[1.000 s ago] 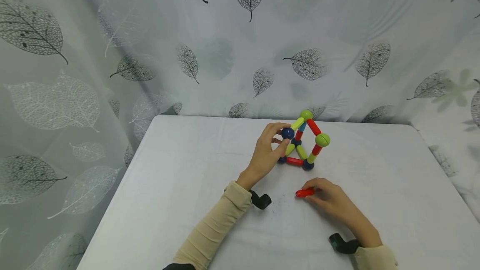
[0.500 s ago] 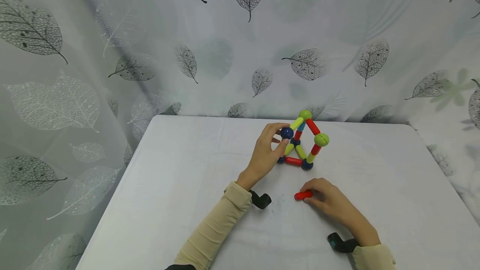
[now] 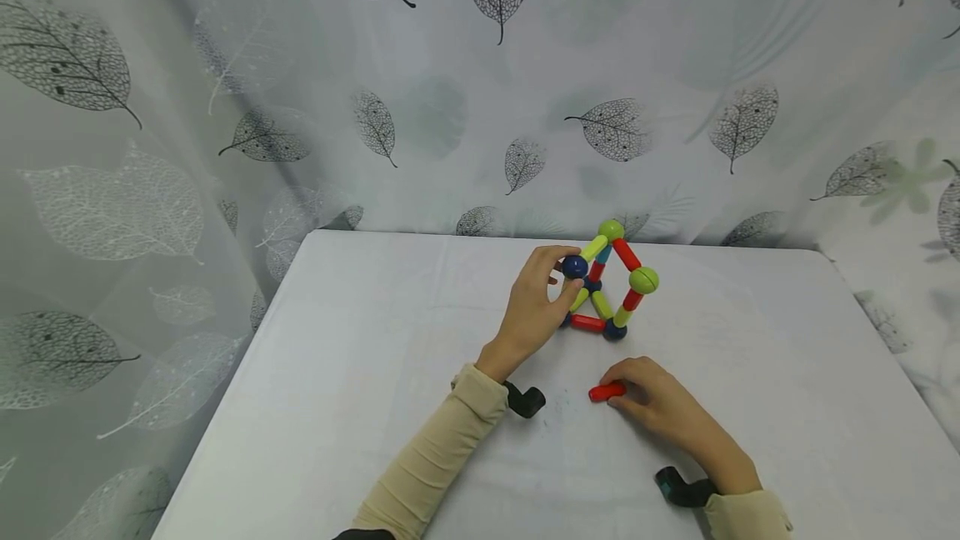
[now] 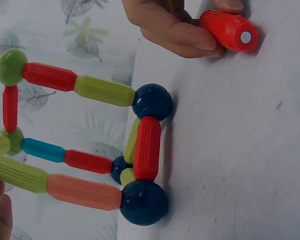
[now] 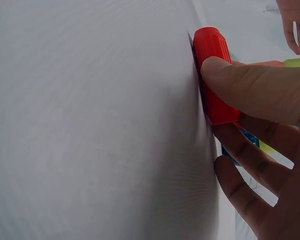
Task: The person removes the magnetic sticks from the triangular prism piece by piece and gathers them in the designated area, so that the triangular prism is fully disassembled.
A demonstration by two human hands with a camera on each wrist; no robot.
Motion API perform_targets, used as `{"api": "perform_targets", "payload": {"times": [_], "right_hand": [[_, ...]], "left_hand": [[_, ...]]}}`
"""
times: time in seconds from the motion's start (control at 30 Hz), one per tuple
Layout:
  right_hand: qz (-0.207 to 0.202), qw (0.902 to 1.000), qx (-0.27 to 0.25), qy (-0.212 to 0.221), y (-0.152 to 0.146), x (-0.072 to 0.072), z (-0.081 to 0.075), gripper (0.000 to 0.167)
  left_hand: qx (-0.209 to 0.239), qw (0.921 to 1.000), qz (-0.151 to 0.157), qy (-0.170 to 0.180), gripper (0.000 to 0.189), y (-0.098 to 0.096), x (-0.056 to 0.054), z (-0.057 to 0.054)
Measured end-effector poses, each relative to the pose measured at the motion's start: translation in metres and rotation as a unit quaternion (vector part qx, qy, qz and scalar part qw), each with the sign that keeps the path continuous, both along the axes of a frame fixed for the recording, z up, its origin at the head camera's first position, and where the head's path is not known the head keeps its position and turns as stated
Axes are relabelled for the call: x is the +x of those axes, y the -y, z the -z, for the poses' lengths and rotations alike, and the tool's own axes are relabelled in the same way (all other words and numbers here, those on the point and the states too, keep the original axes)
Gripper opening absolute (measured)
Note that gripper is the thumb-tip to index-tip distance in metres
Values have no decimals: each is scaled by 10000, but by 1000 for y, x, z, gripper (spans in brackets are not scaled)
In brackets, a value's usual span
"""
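Observation:
In the head view, my left hand (image 3: 528, 311) holds the dark blue ball (image 3: 575, 267) at an upper corner of a frame built from magnetic rods and balls. Green balls (image 3: 643, 280) top its other upper corners, and dark blue balls (image 3: 615, 330) sit at its base. The left wrist view shows its uprights, one a lime and salmon rod pair (image 4: 82, 191). Nearer the body, my right hand (image 3: 660, 402) pinches a loose red magnetic rod (image 3: 607, 392) between thumb and fingers, low at the table. A silvery disc (image 4: 246, 37) shows in the rod's end.
The white-covered table (image 3: 360, 373) runs back to a leaf-printed curtain (image 3: 450, 107). Black wrist-camera mounts (image 3: 525, 401) stick out beside both wrists. The frame stands near the table's back edge, ahead of my right hand.
The red magnetic rod in my right hand has shifted very slightly toward the body. My left hand stays at the blue ball, and the frame stands as before.

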State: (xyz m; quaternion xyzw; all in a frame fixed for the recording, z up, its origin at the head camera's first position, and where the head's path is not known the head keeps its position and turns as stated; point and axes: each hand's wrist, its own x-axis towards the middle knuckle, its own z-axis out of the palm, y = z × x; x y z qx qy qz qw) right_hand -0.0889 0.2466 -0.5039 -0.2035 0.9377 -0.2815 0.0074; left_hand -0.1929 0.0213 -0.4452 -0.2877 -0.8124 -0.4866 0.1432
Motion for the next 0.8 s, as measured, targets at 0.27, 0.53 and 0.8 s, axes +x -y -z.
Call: {"api": "perform_targets", "payload": {"times": [0.27, 0.53, 0.8], "right_hand": [[158, 9997, -166, -11, 0, 2, -6, 34], [601, 9930, -737, -702, 7, 2, -22, 31], [934, 9758, -1267, -1518, 16, -2, -37, 34]], "left_hand": [[-135, 9995, -279, -33, 41, -1, 1, -5], [-460, 9978, -441, -160, 40, -3, 3, -13], [-629, 9960, -593, -244, 40, -7, 4, -15]]}}
